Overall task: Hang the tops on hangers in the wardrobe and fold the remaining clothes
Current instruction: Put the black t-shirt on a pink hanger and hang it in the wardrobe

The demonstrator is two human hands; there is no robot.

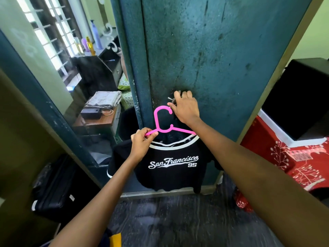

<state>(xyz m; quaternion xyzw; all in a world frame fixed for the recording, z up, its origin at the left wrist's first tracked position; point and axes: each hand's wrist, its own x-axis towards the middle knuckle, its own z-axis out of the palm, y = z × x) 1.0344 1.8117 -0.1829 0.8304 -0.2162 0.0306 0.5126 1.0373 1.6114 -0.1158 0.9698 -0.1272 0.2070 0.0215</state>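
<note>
The tall dark-teal metal wardrobe door [222, 59] stands closed, so nothing hangs inside yet as far as I can see. In front of it dangles a black San Francisco T-shirt with white-trimmed collar [170, 166], already threaded onto a bright pink plastic hanger [162, 122]. The left hand [142, 141] pinches the hanger's arm between its fingers; the right hand [185, 107] curls its fingers round the small metal door handle [171, 99]. Opening and hanging remain, I judge; any folding lies out of view.
</note>
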